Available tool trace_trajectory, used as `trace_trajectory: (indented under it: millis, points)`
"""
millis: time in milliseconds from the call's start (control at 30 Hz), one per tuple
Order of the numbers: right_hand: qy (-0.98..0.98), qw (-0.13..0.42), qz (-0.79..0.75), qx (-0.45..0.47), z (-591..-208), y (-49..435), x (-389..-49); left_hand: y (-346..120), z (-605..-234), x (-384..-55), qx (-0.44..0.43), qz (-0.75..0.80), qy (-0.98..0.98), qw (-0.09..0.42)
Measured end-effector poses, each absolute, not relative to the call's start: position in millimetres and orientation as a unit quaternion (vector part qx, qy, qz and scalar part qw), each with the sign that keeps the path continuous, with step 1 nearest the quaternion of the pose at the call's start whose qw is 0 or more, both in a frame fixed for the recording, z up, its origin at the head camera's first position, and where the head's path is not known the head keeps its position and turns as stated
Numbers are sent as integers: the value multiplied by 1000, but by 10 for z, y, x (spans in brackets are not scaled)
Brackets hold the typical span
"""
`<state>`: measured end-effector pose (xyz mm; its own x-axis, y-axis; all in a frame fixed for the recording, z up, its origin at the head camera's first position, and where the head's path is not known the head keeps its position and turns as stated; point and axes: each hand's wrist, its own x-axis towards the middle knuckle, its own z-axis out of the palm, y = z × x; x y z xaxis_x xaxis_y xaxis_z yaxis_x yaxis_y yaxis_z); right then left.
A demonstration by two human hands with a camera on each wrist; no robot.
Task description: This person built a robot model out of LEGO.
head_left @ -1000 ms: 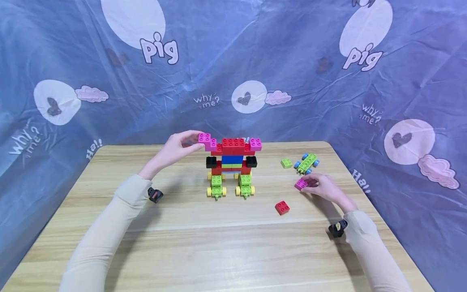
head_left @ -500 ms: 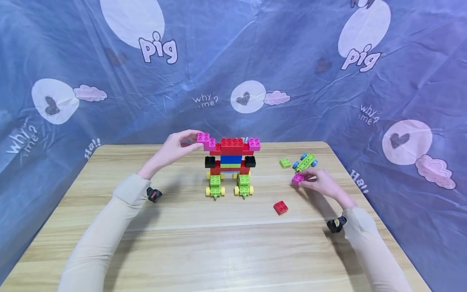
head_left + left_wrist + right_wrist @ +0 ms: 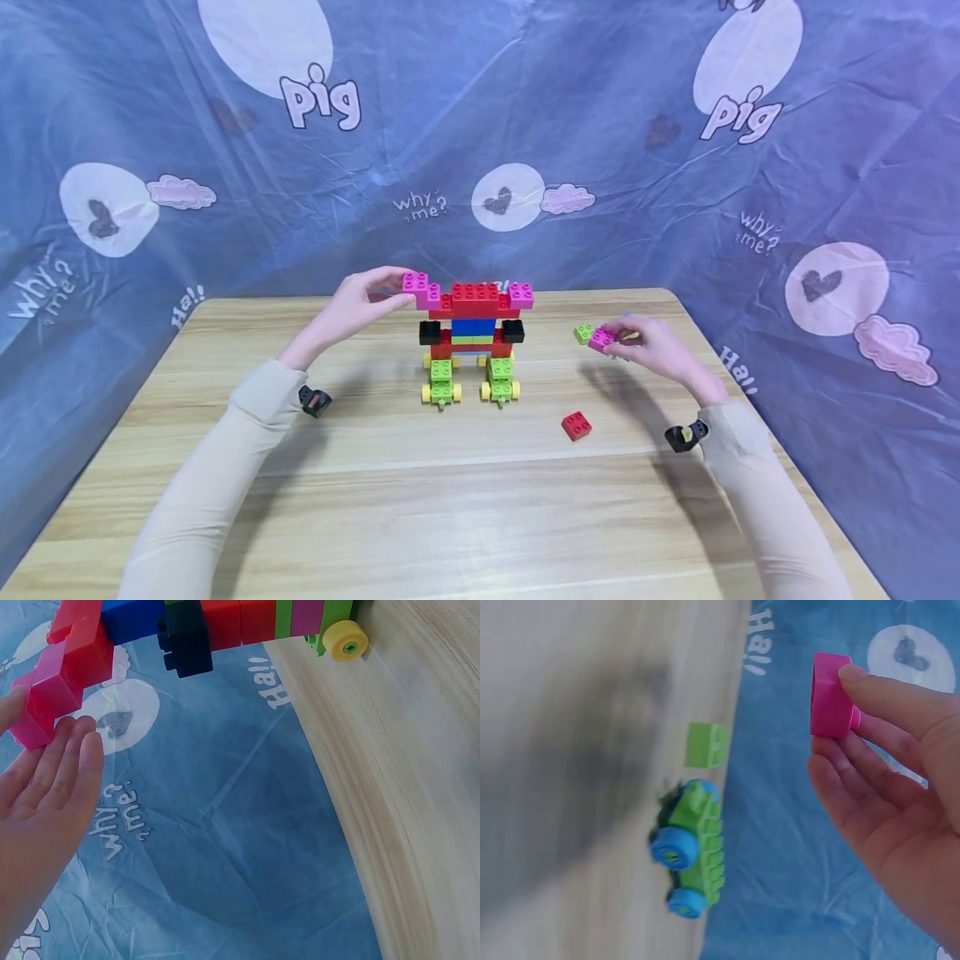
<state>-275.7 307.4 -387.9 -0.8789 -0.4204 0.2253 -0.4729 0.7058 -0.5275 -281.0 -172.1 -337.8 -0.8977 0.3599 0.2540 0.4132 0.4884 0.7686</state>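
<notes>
A figure built of toy bricks (image 3: pixel 474 327) stands upright on the table, with green wheeled bases below, black bricks at both sides and a red brick row on top. At its upper left corner my left hand (image 3: pixel 360 308) pinches a pink brick (image 3: pixel 414 283), which sits on another pink brick of the figure; the left wrist view shows thumb and fingers on either side of it. Off to the figure's right, my right hand (image 3: pixel 651 346) holds a loose pink brick (image 3: pixel 831 696) between thumb and fingers, raised above the table.
Behind the right hand lie a green brick (image 3: pixel 582 333) and a green toy car base (image 3: pixel 697 844) with blue wheels, mostly hidden in the head view. A red brick (image 3: pixel 576 426) lies nearer on the wooden table (image 3: pixel 480 517). A blue printed cloth (image 3: pixel 480 108) hangs around the back and sides.
My right hand has lifted the loose pink brick off the table and moved it back and slightly left. My left hand stays at the figure's upper left pink brick.
</notes>
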Motion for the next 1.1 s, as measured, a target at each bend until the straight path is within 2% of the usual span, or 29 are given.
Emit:
trace_trajectory:
  millis: [300,1100]
  points:
    - [-913,91,275,286,-3612,2888,-2837,-1722,-3372,-2801,-225,-451,-863,29]
    - [-899,106,282,319,-3120,2529,-2917,-1726,-3393,-2811,-224,-452,-863,32]
